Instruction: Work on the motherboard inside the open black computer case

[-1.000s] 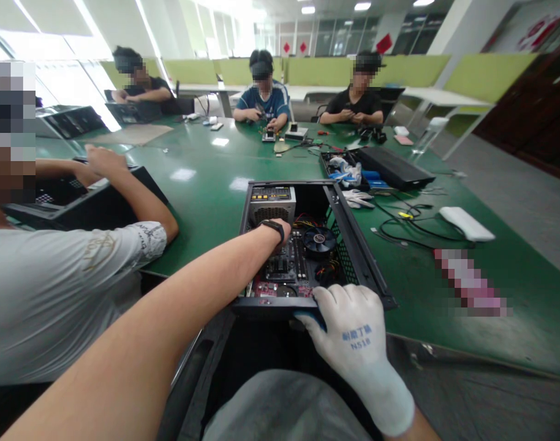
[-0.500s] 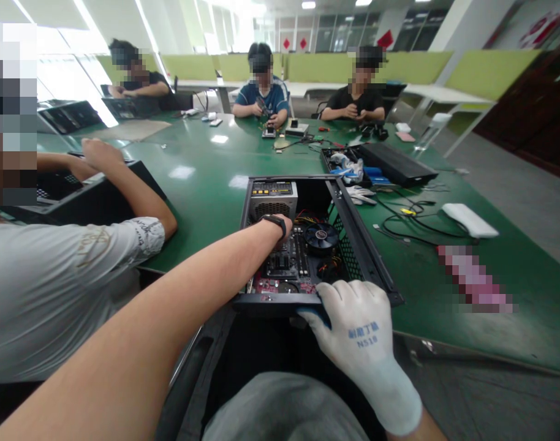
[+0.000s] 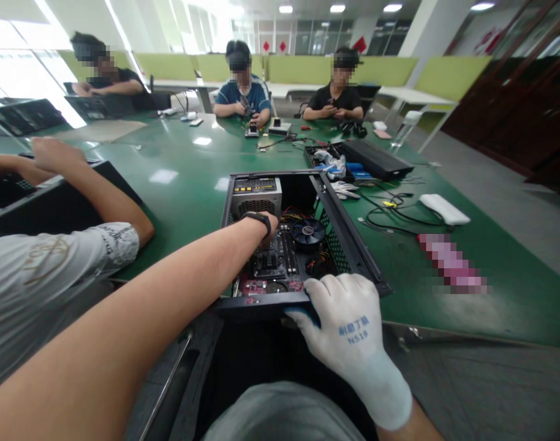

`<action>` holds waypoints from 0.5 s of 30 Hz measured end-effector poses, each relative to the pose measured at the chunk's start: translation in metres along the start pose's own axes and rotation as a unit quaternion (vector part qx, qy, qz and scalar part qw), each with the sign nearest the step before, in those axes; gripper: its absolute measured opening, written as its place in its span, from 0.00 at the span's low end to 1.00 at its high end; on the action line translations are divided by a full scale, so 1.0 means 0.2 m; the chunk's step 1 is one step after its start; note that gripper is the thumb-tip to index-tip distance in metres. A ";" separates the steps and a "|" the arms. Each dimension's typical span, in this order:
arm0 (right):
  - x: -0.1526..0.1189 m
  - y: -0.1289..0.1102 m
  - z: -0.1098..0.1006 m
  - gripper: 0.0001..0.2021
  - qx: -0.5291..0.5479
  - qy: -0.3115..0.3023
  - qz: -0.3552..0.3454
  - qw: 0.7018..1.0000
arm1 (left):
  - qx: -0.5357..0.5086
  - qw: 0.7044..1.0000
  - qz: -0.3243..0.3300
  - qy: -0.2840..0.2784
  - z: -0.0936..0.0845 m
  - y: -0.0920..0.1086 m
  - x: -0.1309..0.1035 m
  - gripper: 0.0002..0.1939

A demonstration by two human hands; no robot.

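Left hand (image 3: pixel 271 226) inside the computer case (image 3: pixel 271 300), fingertips out of sight.

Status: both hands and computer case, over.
Left hand inside computer case, fingers mostly hidden. Gloved right hand gripping its near rim. Case open, fan visible. Left forearm blocks part of its left side.

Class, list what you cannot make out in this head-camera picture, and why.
Head view:
Bare left hand: its fingers and anything they hold, hidden by its wrist.
White-gloved right hand: finger ends, hidden behind its knuckles.
Long pink object on the green table: blurred by pixelation.
Black computer case beyond the neighbour's arm: cut off by the left edge.
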State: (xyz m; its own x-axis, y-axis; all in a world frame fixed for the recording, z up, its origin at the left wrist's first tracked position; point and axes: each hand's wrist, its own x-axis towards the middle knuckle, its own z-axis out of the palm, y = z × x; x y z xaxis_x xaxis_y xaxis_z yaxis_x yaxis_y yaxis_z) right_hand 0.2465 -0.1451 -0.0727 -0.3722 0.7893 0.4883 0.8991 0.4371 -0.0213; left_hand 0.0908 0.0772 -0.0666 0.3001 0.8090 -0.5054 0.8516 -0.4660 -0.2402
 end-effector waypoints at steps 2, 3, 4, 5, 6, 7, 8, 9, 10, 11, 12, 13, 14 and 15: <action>0.00 0.00 0.00 0.19 0.000 0.004 0.002 1.000 | 0.010 1.000 0.001 0.000 -0.01 0.01 -0.01 0.32; -0.01 -0.01 0.00 0.19 0.001 0.006 0.003 1.000 | 0.009 1.000 0.003 0.002 -0.01 0.01 -0.02 0.32; -0.01 -0.01 0.00 0.18 0.003 0.007 0.004 1.000 | 0.007 1.000 0.004 0.004 -0.01 0.01 -0.02 0.32; -0.01 -0.01 0.00 0.18 0.006 0.007 0.006 1.000 | 0.004 1.000 0.005 0.007 -0.01 0.01 -0.02 0.33; -0.01 -0.01 0.00 0.18 0.009 0.007 0.008 1.000 | 0.001 1.000 0.008 0.009 -0.01 0.01 -0.02 0.33; -0.01 -0.01 0.00 0.18 0.012 0.007 0.009 1.000 | 0.001 1.000 0.008 0.011 -0.01 0.01 -0.02 0.33; -0.01 -0.01 0.00 0.18 0.014 0.006 0.010 1.000 | 0.003 1.000 0.008 0.011 0.00 0.01 -0.02 0.33; -0.01 -0.01 0.01 0.18 0.014 0.006 0.011 1.000 | 0.007 1.000 0.007 0.010 0.00 0.01 -0.02 0.34; -0.01 -0.01 0.01 0.19 0.014 0.006 0.011 1.000 | 0.010 1.000 0.007 0.007 0.00 0.01 -0.02 0.35; -0.01 -0.01 0.01 0.19 0.014 0.006 0.012 1.000 | 0.011 1.000 0.008 0.005 0.00 0.00 -0.01 0.35; -0.01 -0.01 0.01 0.19 0.013 0.007 0.013 1.000 | 0.009 1.000 0.008 0.005 0.00 0.00 -0.01 0.36; -0.01 -0.01 0.01 0.19 0.013 0.008 0.014 1.000 | 0.006 1.000 0.010 0.007 0.00 0.00 -0.01 0.36; -0.01 -0.01 0.01 0.19 0.013 0.008 0.015 1.000 | 0.003 1.000 0.011 0.008 0.00 0.00 -0.01 0.36; -0.01 -0.01 0.01 0.19 0.013 0.008 0.016 1.000 | 0.002 1.000 0.011 0.009 0.00 0.00 -0.01 0.36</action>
State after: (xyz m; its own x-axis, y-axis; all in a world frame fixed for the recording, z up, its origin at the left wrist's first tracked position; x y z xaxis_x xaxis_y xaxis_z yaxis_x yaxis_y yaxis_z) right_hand 0.2446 -0.1461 -0.0757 -0.3391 0.7961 0.5011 0.9042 0.4228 -0.0597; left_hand 0.0893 0.0764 -0.0665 0.3261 0.8049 -0.4957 0.8433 -0.4847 -0.2321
